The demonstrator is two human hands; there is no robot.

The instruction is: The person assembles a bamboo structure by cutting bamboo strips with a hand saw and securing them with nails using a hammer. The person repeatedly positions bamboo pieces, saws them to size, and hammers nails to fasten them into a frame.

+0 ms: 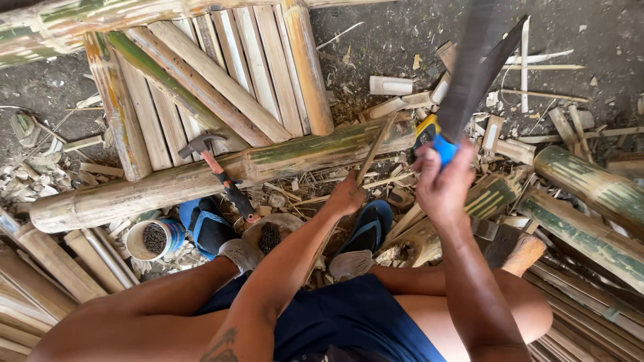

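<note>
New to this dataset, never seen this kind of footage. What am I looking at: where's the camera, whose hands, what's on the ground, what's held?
There is no machine here. One camera sits on a person's head and looks down, so you see their own arms, lap and feet in blue sandals.

The right hand is raised and grips a large dark blade by its blue handle. The left hand holds a thin bamboo strip upright against a thick bamboo pole lying across the ground.

That pole fronts a panel of split bamboo slats. A claw hammer leans on the pole. Below it stand a small tub of nails and a second dish of nails. More green bamboo poles lie to the right, with offcuts and shavings scattered over the dirt floor.
</note>
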